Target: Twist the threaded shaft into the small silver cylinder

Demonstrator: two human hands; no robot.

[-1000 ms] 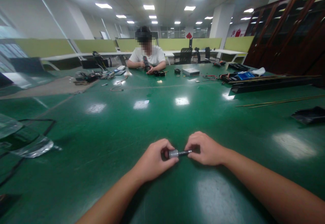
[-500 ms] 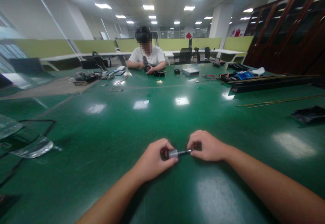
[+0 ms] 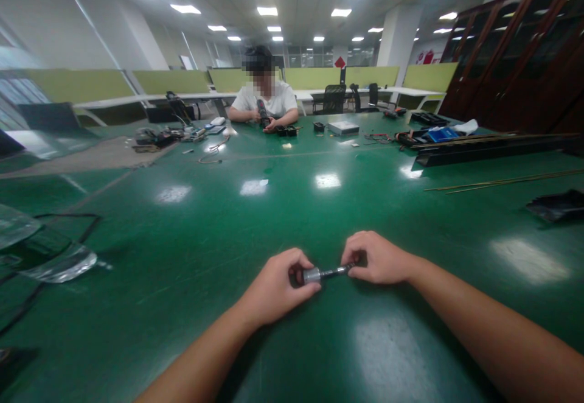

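Note:
In the head view, my left hand point(image 3: 283, 284) is closed round a small silver cylinder point(image 3: 312, 276) low over the green table. A thin dark shaft point(image 3: 334, 272) with a shiny stretch sticks out of the cylinder to the right, nearly level. My right hand point(image 3: 376, 258) pinches the far end of that shaft between thumb and fingers. My left fingers and palm cover the cylinder's left end. What kind of part this is, I cannot make out.
Across the green table point(image 3: 219, 220) a person point(image 3: 264, 95) in a white shirt holds a dark tool point(image 3: 263, 114). At the left stands a clear plastic object point(image 3: 59, 266) beside a black cable. Long black bars point(image 3: 493, 150), thin rods point(image 3: 502, 182) and a black tray point(image 3: 554, 205) lie right.
My right hand has slid slightly right and up along the shaft, so more of the shaft shows. The left hand and the cylinder have hardly moved.

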